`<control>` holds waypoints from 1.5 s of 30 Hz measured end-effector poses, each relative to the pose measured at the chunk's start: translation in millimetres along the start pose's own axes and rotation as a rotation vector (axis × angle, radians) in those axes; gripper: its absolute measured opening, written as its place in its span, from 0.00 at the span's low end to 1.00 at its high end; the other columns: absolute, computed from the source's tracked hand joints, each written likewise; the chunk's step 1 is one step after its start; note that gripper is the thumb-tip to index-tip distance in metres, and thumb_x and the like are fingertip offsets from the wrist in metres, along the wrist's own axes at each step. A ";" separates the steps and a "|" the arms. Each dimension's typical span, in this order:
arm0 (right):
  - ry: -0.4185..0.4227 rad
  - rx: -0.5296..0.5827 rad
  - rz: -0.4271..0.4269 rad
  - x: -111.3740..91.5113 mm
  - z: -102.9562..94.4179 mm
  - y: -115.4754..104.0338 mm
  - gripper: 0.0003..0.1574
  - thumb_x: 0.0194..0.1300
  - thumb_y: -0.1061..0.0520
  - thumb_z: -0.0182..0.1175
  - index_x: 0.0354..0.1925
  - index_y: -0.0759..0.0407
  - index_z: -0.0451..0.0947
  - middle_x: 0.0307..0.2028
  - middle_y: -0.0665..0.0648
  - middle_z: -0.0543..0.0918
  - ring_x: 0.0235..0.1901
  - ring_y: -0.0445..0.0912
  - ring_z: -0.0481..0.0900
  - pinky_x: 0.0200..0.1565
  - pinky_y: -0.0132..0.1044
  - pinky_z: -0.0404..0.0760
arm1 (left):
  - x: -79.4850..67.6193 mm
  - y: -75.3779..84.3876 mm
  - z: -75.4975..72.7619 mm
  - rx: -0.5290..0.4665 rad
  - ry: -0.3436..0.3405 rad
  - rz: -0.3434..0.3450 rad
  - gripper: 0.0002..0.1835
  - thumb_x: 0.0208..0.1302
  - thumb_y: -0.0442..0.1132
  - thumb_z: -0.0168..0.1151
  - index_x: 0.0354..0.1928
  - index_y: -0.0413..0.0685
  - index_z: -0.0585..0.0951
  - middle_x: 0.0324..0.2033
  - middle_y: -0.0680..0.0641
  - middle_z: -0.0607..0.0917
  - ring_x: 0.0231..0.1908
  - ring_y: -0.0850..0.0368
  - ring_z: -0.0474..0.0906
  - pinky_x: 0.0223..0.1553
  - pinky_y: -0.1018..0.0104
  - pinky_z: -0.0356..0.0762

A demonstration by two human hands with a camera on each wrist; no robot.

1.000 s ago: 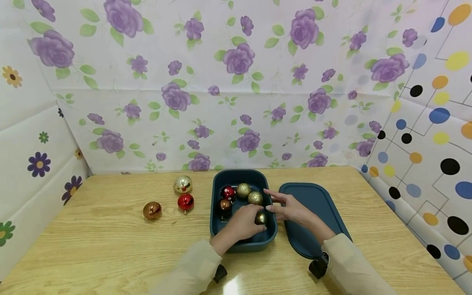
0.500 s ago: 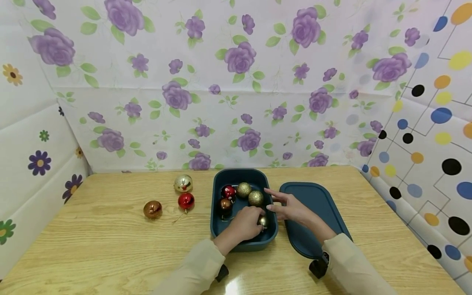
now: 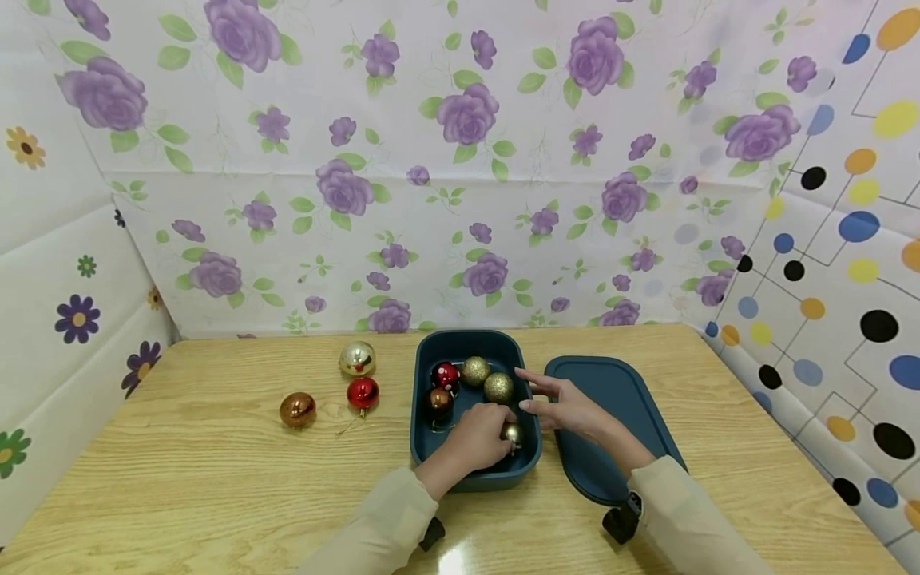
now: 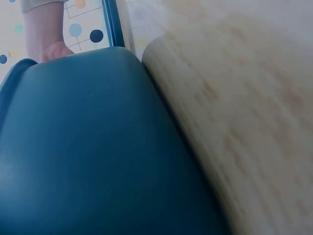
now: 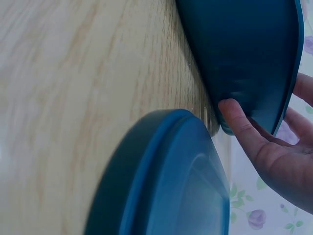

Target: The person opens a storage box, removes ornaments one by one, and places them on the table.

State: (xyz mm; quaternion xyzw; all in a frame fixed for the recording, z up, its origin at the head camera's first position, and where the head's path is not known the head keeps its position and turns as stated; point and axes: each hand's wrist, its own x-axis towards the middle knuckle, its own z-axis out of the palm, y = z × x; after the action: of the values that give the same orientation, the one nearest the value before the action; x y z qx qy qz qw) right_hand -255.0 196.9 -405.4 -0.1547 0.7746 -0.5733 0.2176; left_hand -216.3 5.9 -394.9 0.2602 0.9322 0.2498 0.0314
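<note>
My left hand (image 3: 477, 435) reaches into a dark blue box (image 3: 424, 477), its thumb and fingers around a shiny gold Christmas ball (image 3: 513, 434) low in the near right part. Astride the box's right wall is my right hand (image 3: 568, 406). In the right wrist view, one finger (image 5: 237, 117) touches the outer wall, while other fingers reach over the rim. Also in the box are two glittery gold balls (image 3: 498, 387), a red ball with white dots (image 3: 445, 375) and a brown ball (image 3: 438, 403). The left wrist view shows mainly the box's outside.
Left of the box lie a pale gold ball (image 3: 357, 358), a red ball with a string (image 3: 362, 393) and a copper-brown ball (image 3: 298, 410). A dark blue lid (image 3: 618, 399) lies flat to the right, under my right forearm. Patterned cloth (image 3: 460, 200) stands behind the table.
My left hand has moved slightly right and lowered the gold ball within the box. The right hand has stayed at the wall.
</note>
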 end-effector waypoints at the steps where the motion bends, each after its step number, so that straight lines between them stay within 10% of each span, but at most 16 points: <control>1: 0.000 0.000 0.000 0.0 0.0 0.1 0.43 0.62 0.48 0.58 0.70 0.49 0.51 0.66 0.74 0.49 0.57 0.62 0.67 0.45 0.46 0.78 | -0.7 -0.2 -0.4 -0.002 0.009 0.001 0.16 0.53 0.37 0.67 0.45 0.41 0.81 0.40 0.47 0.82 0.38 0.57 0.78 0.37 0.67 0.76; 26: 0.026 -0.029 0.012 -0.3 0.4 0.0 0.43 0.61 0.48 0.59 0.70 0.48 0.52 0.65 0.74 0.50 0.58 0.62 0.65 0.44 0.46 0.78 | -32.3 -35.0 -61.5 -0.148 0.382 0.030 0.16 0.52 0.39 0.68 0.43 0.41 0.81 0.33 0.48 0.82 0.31 0.56 0.78 0.30 0.69 0.75; 45: 0.021 -0.032 0.006 -0.3 0.5 -1.1 0.43 0.61 0.47 0.59 0.70 0.47 0.52 0.66 0.73 0.50 0.59 0.62 0.65 0.44 0.46 0.78 | -68.7 -128.8 -115.3 -0.122 0.583 -0.188 0.19 0.53 0.39 0.66 0.46 0.34 0.79 0.38 0.37 0.83 0.38 0.44 0.81 0.39 0.52 0.77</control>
State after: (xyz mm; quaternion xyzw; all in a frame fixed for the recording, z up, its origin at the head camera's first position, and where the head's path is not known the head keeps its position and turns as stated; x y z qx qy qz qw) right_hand -254.5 196.3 -404.4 -0.1496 0.7864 -0.5618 0.2087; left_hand -239.3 -175.6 -361.1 0.0876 0.9052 0.3653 -0.1987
